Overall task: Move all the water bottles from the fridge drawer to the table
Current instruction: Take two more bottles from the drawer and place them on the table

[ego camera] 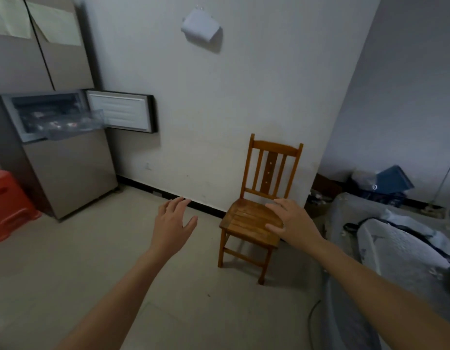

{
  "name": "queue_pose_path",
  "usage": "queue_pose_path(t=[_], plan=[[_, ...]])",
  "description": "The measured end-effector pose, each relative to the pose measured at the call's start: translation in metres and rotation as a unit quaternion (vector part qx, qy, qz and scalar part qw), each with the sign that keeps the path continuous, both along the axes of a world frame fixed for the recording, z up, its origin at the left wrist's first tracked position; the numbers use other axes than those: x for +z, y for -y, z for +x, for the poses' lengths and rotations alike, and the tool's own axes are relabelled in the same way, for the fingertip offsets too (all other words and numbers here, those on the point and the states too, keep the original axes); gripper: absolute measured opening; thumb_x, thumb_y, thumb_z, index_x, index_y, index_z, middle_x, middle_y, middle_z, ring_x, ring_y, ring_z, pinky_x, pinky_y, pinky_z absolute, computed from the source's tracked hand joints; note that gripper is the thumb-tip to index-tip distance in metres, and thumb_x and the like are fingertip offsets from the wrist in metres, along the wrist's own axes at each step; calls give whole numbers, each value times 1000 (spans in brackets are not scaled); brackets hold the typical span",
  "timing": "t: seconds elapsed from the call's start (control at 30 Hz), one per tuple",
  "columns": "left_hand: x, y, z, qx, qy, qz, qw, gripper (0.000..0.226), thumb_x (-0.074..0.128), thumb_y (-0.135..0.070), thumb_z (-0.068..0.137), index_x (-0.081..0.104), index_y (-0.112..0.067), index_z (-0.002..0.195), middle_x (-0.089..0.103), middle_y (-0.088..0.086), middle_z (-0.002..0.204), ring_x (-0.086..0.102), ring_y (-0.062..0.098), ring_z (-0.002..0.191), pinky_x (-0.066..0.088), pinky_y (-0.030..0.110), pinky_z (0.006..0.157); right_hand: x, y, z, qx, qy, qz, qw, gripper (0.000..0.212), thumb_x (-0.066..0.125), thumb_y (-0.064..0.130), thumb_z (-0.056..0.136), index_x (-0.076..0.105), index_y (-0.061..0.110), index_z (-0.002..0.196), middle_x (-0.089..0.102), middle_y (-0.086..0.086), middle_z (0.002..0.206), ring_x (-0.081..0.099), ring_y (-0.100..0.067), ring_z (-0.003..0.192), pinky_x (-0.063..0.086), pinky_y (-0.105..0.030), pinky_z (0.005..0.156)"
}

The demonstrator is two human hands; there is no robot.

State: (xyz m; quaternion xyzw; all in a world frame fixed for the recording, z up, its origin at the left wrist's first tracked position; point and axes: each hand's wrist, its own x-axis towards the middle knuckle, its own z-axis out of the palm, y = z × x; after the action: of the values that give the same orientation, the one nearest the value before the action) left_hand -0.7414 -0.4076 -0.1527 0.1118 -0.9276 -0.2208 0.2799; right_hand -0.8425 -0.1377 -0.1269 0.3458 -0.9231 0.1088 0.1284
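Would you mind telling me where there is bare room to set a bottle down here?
The wooden chair seat is bare, beside the right hand. The floor between fridge and chair is open too. The far right is crowded: a covered surface with a bundled bag. Both hands are empty.

Brown wooden chair point(254, 218); red stool point(9, 205); beige fridge point(67, 168).

Both arms reach forward over the tiled floor. The left hand point(172, 224) and the right hand point(292, 219) are empty, with fingers spread. At the far left stands the fridge point(67, 170), its small door point(121, 111) swung open and its clear drawer point(74, 125) pulled out. A wooden chair point(256, 213) stands against the white wall, a red stool point(9, 205) beside the fridge
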Motion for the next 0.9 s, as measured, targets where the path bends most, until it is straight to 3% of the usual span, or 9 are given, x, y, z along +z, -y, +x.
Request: queue_pose_path(t=[0.27, 0.53, 0.9], plan=[[-11, 4, -92, 33, 25, 9, 999, 47, 58, -25, 88, 48, -9, 130, 45, 10, 138, 31, 30, 129, 26, 39, 105, -22, 19, -104, 32, 31, -20, 999, 52, 53, 41, 89, 39, 23, 136, 39, 1, 141, 31, -15, 132, 21, -28, 108], [-10, -2, -211, 110, 12, 39, 993, 46, 59, -22, 86, 49, -8, 129, 49, 11, 133, 35, 31, 123, 25, 35, 104, -27, 42, -251, 109, 52, -7, 993, 55, 52, 41, 90, 35, 25, 140, 34, 0, 147, 25, -15, 137, 21, -35, 115], [-11, 52, -260, 256, 34, 36, 965, 46, 60, -23, 87, 50, -8, 128, 51, 12, 132, 38, 31, 123, 27, 38, 103, -45, 135, -365, 228, 62, 11, 972, 58, 51, 39, 91, 32, 21, 142, 34, -1, 146, 29, -15, 134, 24, -30, 109]])
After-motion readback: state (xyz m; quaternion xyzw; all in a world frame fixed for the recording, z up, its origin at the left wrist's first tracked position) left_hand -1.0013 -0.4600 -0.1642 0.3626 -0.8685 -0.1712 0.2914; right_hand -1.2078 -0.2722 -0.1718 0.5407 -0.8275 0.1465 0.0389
